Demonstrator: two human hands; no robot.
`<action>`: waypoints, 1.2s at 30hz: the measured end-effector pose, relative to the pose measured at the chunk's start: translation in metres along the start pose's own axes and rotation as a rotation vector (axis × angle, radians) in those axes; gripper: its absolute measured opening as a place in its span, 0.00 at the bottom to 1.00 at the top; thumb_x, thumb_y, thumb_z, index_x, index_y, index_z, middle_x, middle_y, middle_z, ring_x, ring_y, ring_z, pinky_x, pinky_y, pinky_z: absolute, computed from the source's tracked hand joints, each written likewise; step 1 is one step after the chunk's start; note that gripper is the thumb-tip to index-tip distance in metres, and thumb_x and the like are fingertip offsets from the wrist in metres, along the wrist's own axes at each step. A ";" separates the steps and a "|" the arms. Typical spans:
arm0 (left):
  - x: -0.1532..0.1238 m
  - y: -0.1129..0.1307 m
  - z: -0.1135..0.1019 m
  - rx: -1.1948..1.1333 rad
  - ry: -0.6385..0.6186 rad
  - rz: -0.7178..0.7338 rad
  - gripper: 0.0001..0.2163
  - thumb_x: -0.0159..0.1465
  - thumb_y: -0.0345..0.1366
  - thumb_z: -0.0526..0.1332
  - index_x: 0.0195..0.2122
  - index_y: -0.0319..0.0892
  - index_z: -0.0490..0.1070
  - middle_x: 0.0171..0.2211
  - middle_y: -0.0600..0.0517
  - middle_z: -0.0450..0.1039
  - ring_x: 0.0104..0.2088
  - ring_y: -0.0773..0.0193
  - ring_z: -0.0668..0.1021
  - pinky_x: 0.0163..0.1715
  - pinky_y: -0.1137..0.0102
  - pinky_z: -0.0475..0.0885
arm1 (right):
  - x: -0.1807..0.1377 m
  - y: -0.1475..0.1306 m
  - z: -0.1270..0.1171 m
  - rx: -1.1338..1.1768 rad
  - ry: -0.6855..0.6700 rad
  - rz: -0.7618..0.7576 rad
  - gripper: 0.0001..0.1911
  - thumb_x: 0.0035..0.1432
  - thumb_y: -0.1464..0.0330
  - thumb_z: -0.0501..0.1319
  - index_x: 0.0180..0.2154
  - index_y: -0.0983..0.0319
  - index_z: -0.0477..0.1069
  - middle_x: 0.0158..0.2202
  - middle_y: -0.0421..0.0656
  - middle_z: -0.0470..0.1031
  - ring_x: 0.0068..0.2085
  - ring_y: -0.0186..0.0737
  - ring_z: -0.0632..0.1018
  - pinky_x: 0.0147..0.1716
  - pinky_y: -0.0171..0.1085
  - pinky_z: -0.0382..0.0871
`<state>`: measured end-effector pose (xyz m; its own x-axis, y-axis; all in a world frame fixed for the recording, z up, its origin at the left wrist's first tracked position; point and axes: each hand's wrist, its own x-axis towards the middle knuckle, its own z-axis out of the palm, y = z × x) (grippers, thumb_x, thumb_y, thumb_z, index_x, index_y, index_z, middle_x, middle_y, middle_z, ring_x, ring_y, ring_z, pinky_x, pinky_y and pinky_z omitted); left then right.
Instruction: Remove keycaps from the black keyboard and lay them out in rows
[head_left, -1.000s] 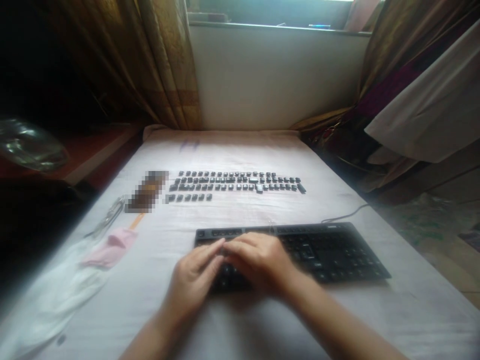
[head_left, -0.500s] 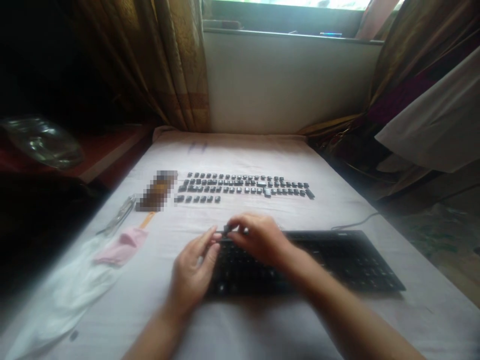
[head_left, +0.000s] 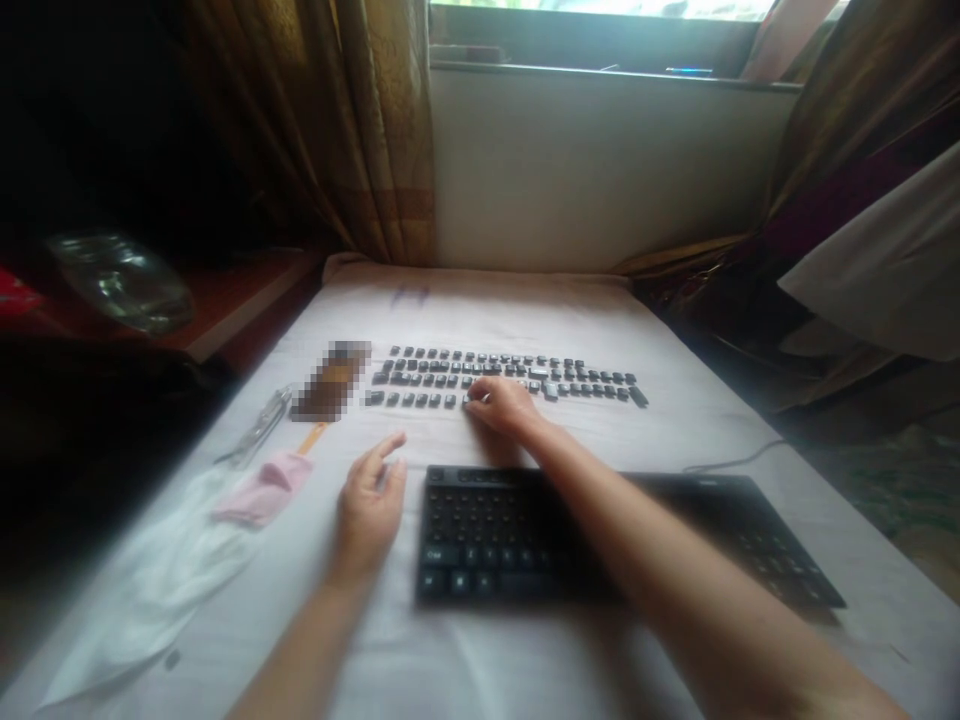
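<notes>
A black keyboard (head_left: 525, 580) lies on the pale cloth, with bare key positions across its upper left part and keycaps still on the lower rows. Beyond it, loose black keycaps (head_left: 420, 381) are laid out in rows. My right hand (head_left: 504, 405) reaches over the keyboard to the right end of the nearest row, its fingertips pinched on a small dark keycap (head_left: 468, 402) at the cloth. Left of the keyboard, my left hand (head_left: 375, 500) hovers with thumb and fingers apart, holding nothing.
Left on the cloth (head_left: 480, 300) are a pixelated brown object (head_left: 330, 383), a metal tool (head_left: 262, 425), a pink cloth (head_left: 266, 488) with an orange strip, and a white cloth (head_left: 157, 570). A cable (head_left: 727, 463) runs off right. Curtains (head_left: 315, 130) hang by the window.
My right hand has moved from the keyboard's upper left edge forward to the nearest keycap row, carrying a keycap. My left hand has drawn away leftward from the keyboard and opened.
</notes>
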<state>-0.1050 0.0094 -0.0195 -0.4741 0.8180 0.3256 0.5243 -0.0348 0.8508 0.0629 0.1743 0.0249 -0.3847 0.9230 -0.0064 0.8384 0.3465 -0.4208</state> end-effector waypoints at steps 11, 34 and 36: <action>0.001 0.002 -0.001 0.012 -0.022 -0.022 0.17 0.63 0.43 0.58 0.49 0.41 0.76 0.49 0.44 0.79 0.49 0.56 0.79 0.53 0.59 0.73 | 0.003 -0.001 0.005 -0.026 -0.003 -0.038 0.09 0.57 0.66 0.67 0.41 0.56 0.80 0.42 0.42 0.83 0.44 0.43 0.81 0.42 0.36 0.71; 0.001 -0.003 -0.001 -0.005 -0.068 -0.032 0.18 0.63 0.43 0.57 0.48 0.41 0.76 0.50 0.44 0.79 0.53 0.53 0.78 0.58 0.56 0.69 | -0.125 0.096 -0.070 0.048 0.154 -0.261 0.10 0.61 0.72 0.59 0.36 0.58 0.80 0.36 0.44 0.83 0.35 0.40 0.83 0.38 0.37 0.76; 0.001 -0.003 -0.001 0.007 -0.069 -0.046 0.18 0.62 0.43 0.56 0.48 0.41 0.76 0.50 0.44 0.79 0.53 0.53 0.78 0.59 0.55 0.69 | -0.140 0.101 -0.066 0.089 0.192 -0.293 0.11 0.62 0.72 0.57 0.38 0.58 0.80 0.36 0.44 0.82 0.36 0.40 0.83 0.37 0.37 0.76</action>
<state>-0.1080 0.0099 -0.0207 -0.4483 0.8562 0.2569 0.5081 0.0076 0.8613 0.2265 0.0907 0.0431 -0.5172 0.8042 0.2928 0.6634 0.5928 -0.4566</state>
